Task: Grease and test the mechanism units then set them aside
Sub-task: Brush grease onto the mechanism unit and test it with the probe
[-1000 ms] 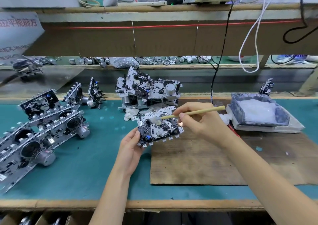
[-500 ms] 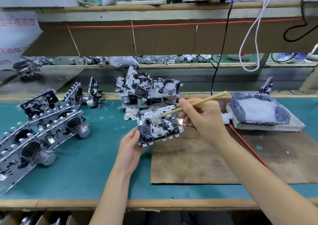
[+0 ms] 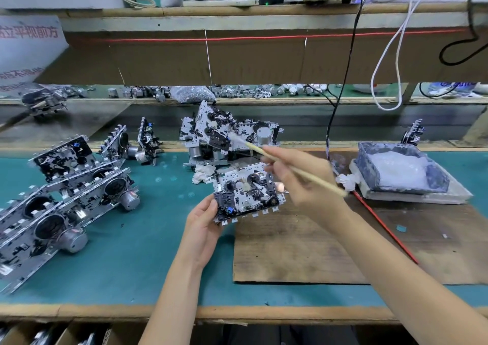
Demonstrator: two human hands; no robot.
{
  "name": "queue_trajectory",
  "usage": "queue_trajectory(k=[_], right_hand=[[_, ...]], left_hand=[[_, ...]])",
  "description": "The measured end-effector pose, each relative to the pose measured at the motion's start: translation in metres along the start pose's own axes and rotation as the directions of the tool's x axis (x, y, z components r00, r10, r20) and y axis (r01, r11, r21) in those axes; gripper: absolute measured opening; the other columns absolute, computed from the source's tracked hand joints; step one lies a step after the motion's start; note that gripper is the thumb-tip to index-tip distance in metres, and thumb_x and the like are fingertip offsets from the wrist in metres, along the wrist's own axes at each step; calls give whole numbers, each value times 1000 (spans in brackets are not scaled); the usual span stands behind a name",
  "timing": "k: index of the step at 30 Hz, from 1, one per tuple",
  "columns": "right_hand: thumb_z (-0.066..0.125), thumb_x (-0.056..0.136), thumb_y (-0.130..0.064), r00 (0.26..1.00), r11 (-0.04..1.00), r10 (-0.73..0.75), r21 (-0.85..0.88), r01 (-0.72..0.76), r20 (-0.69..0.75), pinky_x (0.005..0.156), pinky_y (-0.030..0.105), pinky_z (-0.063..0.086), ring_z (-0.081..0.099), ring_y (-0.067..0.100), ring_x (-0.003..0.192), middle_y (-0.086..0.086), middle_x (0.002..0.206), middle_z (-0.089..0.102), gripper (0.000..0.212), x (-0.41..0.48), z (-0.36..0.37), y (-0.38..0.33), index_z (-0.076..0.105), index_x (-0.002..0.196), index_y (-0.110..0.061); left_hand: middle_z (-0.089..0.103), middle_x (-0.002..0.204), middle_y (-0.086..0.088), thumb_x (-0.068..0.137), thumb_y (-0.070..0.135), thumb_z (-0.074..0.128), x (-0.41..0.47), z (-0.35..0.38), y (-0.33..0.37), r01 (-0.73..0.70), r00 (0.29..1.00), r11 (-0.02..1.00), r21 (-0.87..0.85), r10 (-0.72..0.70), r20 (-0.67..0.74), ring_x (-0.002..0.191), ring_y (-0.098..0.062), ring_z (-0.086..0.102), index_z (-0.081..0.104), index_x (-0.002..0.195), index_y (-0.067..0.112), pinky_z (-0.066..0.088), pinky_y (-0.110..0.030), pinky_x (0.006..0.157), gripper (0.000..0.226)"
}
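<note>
The brush [image 3: 254, 147] has lifted off the mechanism unit [image 3: 247, 194]. Half a second ago its bristles touched the unit's upper face; now the whitish tip points up and away, in front of the pile of units [image 3: 227, 138] at the back edge of the table [image 3: 118, 252]. The right hand [image 3: 298, 183], blurred by motion, pinches the brush's pale stick between thumb and fingers, and the stick slants down to the right past the knuckles. The left hand [image 3: 203, 223] has stayed put. It grips the mechanism unit by its lower left corner, thumb on the front and fingers curled behind. The unit is held tilted toward the camera above the middle of the table, over the left edge of the brown board [image 3: 303, 252]. A dab of white sits near the unit's centre. Toward the table's right back corner lies the grease tray [image 3: 369, 165], with white grease in it. A row of units [image 3: 66, 199] lies along the table's left edge, round motors showing. A crumpled white rag [image 3: 203, 171] lies between the pile and the held unit.
</note>
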State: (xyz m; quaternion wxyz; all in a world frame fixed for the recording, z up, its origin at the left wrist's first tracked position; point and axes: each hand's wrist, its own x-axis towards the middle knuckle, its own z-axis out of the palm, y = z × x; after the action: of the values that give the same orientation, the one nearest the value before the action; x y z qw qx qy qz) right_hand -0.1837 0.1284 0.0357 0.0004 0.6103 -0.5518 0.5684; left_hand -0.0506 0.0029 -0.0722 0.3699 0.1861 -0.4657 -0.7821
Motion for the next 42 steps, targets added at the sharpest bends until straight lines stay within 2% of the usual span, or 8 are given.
queue_trajectory(k=[2, 4, 6, 9, 17, 22, 31, 42], right_hand=[[55, 88, -7, 964, 928, -89, -331, 172, 252, 100, 34, 43, 59, 26, 112, 13, 117, 62, 33, 3, 5, 3, 58, 120, -2], [54, 91, -36, 860, 765, 127, -601, 232, 494, 115, 48, 12, 29, 24, 138, 12, 144, 40, 56, 7, 9, 10, 40, 138, -9], [51, 82, -62, 739, 584, 334, -744, 325, 585, 112, 53, -8, 1, 20, 144, 7, 156, 12, 89, 10, 13, 17, 14, 147, -14], [58, 75, -66, 700, 506, 395, -777, 374, 594, 109, 60, -8, -3, 24, 144, 9, 156, 4, 106, 14, 18, 22, 2, 148, -12], [65, 72, -59, 758, 630, 303, -719, 296, 578, 113, 51, 1, 20, 21, 138, 8, 148, 28, 101, 19, 17, 15, 16, 146, -9], [60, 83, -6, 954, 899, -144, -368, 237, 264, 72, 34, 48, 66, 26, 79, 14, 88, 70, 27, 6, 0, 4, 65, 108, 3], [57, 87, -14, 954, 936, -137, -280, 213, 268, 54, 16, 40, 48, 10, 59, 6, 63, 60, 21, -13, -7, -6, 72, 85, 2], [58, 84, -5, 950, 931, -121, -299, 209, 288, 57, 30, 46, 57, 19, 60, 8, 69, 62, 15, -12, -7, -5, 69, 87, 3]], left_hand=[[74, 94, -1, 83, 18, 48, -1, 0, 0, -5, 1000, 1000, 4, 5, 12, 84, -9, 68, 62, 107, 7, 54, -20, 74, 30], [74, 94, -2, 84, 19, 48, -1, 0, 0, -7, 1000, 1000, 2, 7, 20, 84, -10, 68, 62, 107, 7, 54, -20, 72, 30], [74, 95, -3, 83, 18, 48, -1, 0, 1, -5, 1000, 1000, -16, 5, 13, 84, -11, 69, 63, 107, 7, 55, -21, 72, 30], [74, 95, -4, 83, 17, 49, -1, 0, 1, 2, 1000, 999, -40, -2, 6, 84, -12, 69, 63, 106, 6, 55, -21, 72, 29], [73, 96, -5, 83, 16, 48, -3, 0, 3, -5, 1000, 999, -41, 5, -2, 84, -12, 68, 60, 111, 3, 55, -21, 72, 32], [73, 88, 2, 96, 6, 38, -2, -2, 3, -6, 998, 1000, 2, 6, -68, 78, -6, 67, 61, 107, 7, 54, -18, 66, 26], [72, 91, 0, 98, 4, 36, -1, 1, 4, 18, 992, 1000, 11, -16, -125, 79, -9, 65, 61, 106, 8, 53, -21, 67, 27], [73, 88, 3, 98, 5, 36, -2, 0, 4, 9, 994, 999, 37, -5, -107, 76, -6, 67, 62, 105, 9, 53, -19, 64, 27]])
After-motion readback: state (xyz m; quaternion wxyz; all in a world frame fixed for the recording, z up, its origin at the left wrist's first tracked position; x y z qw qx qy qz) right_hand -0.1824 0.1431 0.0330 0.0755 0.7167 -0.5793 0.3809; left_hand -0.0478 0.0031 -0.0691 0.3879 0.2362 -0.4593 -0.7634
